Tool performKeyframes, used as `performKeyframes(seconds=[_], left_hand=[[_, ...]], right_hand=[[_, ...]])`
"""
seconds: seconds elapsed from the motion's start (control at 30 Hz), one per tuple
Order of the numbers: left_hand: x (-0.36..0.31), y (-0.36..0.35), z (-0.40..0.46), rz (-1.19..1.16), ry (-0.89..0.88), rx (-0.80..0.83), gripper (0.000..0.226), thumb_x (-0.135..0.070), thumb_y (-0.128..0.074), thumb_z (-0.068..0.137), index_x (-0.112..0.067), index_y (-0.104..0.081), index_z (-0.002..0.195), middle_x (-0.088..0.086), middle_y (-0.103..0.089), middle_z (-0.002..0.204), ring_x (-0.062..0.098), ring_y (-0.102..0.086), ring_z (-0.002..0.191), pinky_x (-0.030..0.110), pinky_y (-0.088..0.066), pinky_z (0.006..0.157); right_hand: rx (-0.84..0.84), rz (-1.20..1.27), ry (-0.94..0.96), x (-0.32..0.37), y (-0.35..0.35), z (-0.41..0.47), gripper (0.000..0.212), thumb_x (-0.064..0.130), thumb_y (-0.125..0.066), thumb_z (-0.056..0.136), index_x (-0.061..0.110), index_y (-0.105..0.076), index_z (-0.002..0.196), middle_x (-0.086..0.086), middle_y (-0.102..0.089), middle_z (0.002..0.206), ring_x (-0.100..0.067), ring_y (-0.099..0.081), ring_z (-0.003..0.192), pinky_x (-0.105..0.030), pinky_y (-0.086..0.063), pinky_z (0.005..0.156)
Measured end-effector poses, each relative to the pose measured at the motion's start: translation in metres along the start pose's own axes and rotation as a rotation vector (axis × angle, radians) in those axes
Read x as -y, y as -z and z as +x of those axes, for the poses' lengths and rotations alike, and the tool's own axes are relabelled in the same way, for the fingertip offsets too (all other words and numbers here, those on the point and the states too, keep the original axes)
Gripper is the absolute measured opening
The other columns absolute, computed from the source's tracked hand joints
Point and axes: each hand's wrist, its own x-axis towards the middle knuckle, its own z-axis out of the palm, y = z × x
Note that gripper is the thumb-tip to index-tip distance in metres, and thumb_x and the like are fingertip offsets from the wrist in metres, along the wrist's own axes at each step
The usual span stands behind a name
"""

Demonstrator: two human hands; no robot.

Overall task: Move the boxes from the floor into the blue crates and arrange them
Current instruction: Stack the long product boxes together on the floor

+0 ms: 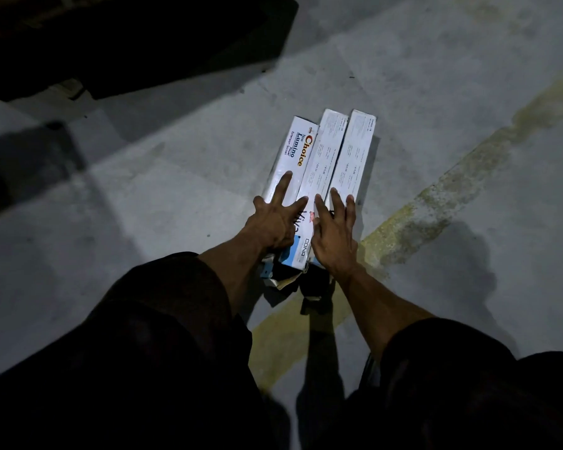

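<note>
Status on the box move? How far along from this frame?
Done: nothing visible; no blue crate can be made out in view. In hand: three long white boxes, the Choice box, the middle box and the right box, lie side by side on the grey floor, with the left hand and right hand spread flat on their near ends, no grip yet. Left: lifting, crating, arranging.

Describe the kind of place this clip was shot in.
Probably a warehouse or storeroom: bare grey concrete floor, a worn yellow painted line across it, and three long retail boxes lying side by side.
</note>
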Motion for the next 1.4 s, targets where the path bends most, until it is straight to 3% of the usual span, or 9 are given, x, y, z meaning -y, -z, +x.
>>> performKeyframes(seconds=[0.23,0.4,0.53,0.67,0.8,0.93,1.07,1.4], left_hand=[[0.006,-0.001,0.000,-0.014,-0.032,-0.020,0.073,-0.020,-0.059,0.092,-0.042,-0.025,0.153,0.003,0.031,0.163,0.051,-0.034,0.122,0.049,-0.046,0.096],[0.015,-0.007,0.006,-0.005,-0.063,-0.060,0.074,-0.024,-0.062,0.088,-0.041,-0.025,0.150,0.004,0.031,0.162,0.052,-0.035,0.128,0.054,-0.044,0.098],[0.020,-0.011,0.010,-0.027,-0.095,-0.103,0.075,-0.028,-0.068,0.083,-0.044,-0.026,0.143,0.005,0.029,0.162,0.052,-0.030,0.136,0.058,-0.046,0.095],[0.019,-0.011,0.011,-0.050,-0.095,-0.109,0.074,-0.031,-0.073,0.083,-0.046,-0.024,0.138,0.006,0.031,0.161,0.051,-0.035,0.133,0.057,-0.047,0.094],[0.013,-0.006,0.006,-0.045,-0.072,-0.094,0.072,-0.025,-0.068,0.087,-0.041,-0.031,0.147,0.006,0.030,0.162,0.045,-0.041,0.123,0.050,-0.047,0.096],[0.008,-0.002,0.000,-0.039,-0.080,-0.076,0.069,-0.021,-0.065,0.091,-0.039,-0.033,0.149,0.006,0.029,0.163,0.046,-0.039,0.117,0.049,-0.047,0.094],[0.009,-0.001,-0.003,-0.013,-0.119,-0.109,0.063,-0.026,-0.066,0.090,-0.034,-0.037,0.145,0.008,0.024,0.165,0.048,-0.042,0.118,0.054,-0.049,0.093],[0.001,0.044,-0.009,0.052,-0.022,-0.168,0.067,-0.026,-0.068,0.090,-0.036,-0.036,0.148,-0.002,0.016,0.167,0.048,-0.043,0.117,0.051,-0.053,0.083]], right_hand=[[-0.021,0.090,-0.035,0.003,0.002,0.007,0.051,0.017,-0.047,0.096,0.017,-0.046,0.147,-0.010,-0.021,0.163,-0.034,-0.001,0.152,-0.051,-0.024,0.117],[-0.010,0.111,-0.061,0.000,0.001,0.011,0.052,0.019,-0.053,0.093,0.022,-0.049,0.145,-0.003,-0.022,0.163,-0.029,-0.002,0.152,-0.061,-0.030,0.113],[0.036,0.045,-0.104,-0.005,-0.001,0.010,0.053,0.030,-0.052,0.095,0.037,-0.042,0.147,0.013,-0.012,0.165,-0.025,0.012,0.153,-0.076,-0.008,0.110],[0.063,0.097,-0.109,-0.005,0.000,0.012,0.054,0.031,-0.050,0.096,0.035,-0.042,0.149,0.013,-0.010,0.166,-0.033,0.013,0.152,-0.073,0.004,0.111],[0.019,0.167,-0.022,-0.010,-0.004,0.013,0.054,0.030,-0.045,0.091,0.021,-0.050,0.145,-0.002,-0.022,0.165,-0.032,-0.022,0.150,-0.059,-0.016,0.120],[0.020,0.144,-0.054,-0.011,-0.005,0.010,0.052,0.026,-0.047,0.093,0.025,-0.049,0.145,0.003,-0.024,0.164,-0.039,-0.020,0.147,-0.050,-0.025,0.118],[0.010,0.147,-0.067,-0.011,-0.008,0.012,0.050,0.022,-0.051,0.092,0.024,-0.053,0.142,0.005,-0.028,0.162,-0.036,-0.023,0.147,-0.044,-0.025,0.118],[-0.025,0.207,-0.050,0.014,0.013,0.037,0.051,0.025,-0.048,0.084,0.029,-0.059,0.134,0.010,-0.042,0.154,-0.030,-0.033,0.143,-0.046,-0.037,0.110]])
